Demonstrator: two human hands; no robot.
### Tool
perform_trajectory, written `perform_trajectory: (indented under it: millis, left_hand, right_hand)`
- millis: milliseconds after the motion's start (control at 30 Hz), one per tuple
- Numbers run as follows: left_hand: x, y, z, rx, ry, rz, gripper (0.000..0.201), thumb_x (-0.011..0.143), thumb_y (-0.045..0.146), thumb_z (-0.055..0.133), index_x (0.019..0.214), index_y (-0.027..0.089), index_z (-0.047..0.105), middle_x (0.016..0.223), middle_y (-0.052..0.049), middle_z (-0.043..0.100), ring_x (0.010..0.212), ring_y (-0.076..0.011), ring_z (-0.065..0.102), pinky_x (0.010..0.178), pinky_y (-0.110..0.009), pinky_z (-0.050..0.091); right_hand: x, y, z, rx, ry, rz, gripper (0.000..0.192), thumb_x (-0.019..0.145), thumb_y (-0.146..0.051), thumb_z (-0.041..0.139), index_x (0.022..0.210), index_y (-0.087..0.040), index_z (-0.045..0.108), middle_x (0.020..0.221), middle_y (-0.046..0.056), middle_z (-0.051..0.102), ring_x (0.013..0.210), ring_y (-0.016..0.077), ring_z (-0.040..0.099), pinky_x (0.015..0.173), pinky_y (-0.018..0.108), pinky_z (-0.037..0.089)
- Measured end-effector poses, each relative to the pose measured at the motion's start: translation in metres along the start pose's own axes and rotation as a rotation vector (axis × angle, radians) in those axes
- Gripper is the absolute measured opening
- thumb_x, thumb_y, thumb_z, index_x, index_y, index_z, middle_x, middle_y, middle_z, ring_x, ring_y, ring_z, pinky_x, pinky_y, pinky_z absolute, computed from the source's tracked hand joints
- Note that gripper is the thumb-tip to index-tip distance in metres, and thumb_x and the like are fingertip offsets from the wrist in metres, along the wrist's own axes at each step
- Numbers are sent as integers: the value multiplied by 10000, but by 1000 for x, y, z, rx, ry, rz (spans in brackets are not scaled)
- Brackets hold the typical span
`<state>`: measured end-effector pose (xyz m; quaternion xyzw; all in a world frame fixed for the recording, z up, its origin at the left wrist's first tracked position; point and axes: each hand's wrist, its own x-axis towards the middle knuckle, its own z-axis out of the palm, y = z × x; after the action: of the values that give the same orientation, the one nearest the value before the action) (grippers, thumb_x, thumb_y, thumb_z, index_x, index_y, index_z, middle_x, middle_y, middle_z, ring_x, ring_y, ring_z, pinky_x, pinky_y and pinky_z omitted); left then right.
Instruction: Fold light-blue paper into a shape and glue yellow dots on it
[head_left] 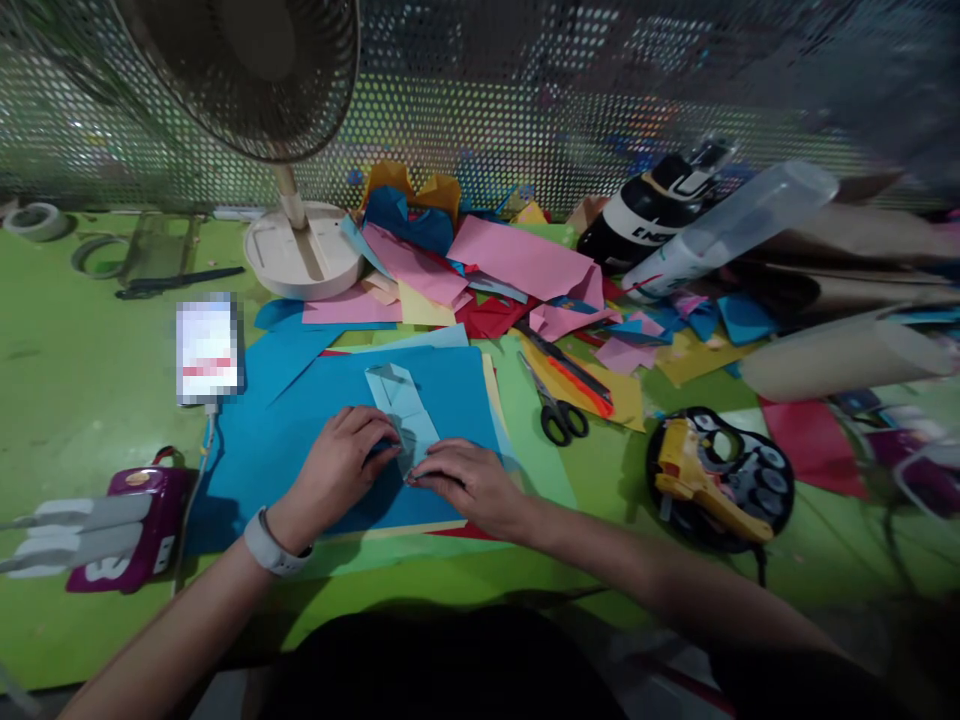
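A light blue folded paper strip (402, 402) lies on a stack of blue paper sheets (300, 420) on the green table. My left hand (341, 462), with a white watch on its wrist, presses its fingertips on the near end of the strip from the left. My right hand (463, 482) pinches the same end from the right. Both hands meet at the fold, and the strip's near tip is hidden under the fingers.
Black-handled scissors (559, 408) and a red-orange cutter (574, 372) lie right of the sheets. A pile of coloured paper scraps (510, 275) sits behind, beside a fan base (304, 250). A yellow tape dispenser (709, 478) is at right, a purple device (139, 525) at left.
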<state>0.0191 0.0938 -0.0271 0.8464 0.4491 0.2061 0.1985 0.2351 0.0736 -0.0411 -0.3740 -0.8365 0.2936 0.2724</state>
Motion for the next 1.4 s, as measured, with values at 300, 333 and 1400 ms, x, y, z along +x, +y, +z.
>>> perform_trajectory:
  millis: [300, 333, 1400]
  left_hand:
    - [1, 3, -4, -34, -2, -22, 103, 850, 156, 637, 946, 192, 633, 1042, -74, 654, 989, -248, 585, 848, -423, 486]
    - [1, 3, -4, -41, -1, -24, 113, 843, 144, 638, 946, 191, 634, 1042, -75, 656, 989, -248, 588, 847, -422, 489]
    - [7, -1, -4, -54, 63, -27, 89, 887, 144, 517, 854, 198, 580, 972, -72, 670, 934, -219, 615, 808, -403, 519]
  right_hand:
    - [12, -14, -3, 9, 15, 332, 246, 899, -440, 609, 778, -227, 637, 767, 4, 696, 821, 187, 632, 778, 330, 450]
    - [13, -14, -2, 23, 14, 341, 249, 904, -449, 599, 795, -229, 643, 770, 1, 701, 820, 189, 634, 784, 337, 442]
    - [18, -18, -2, 32, 11, 433, 205, 872, -273, 643, 1055, -225, 565, 807, -21, 702, 924, 201, 631, 826, 368, 392]
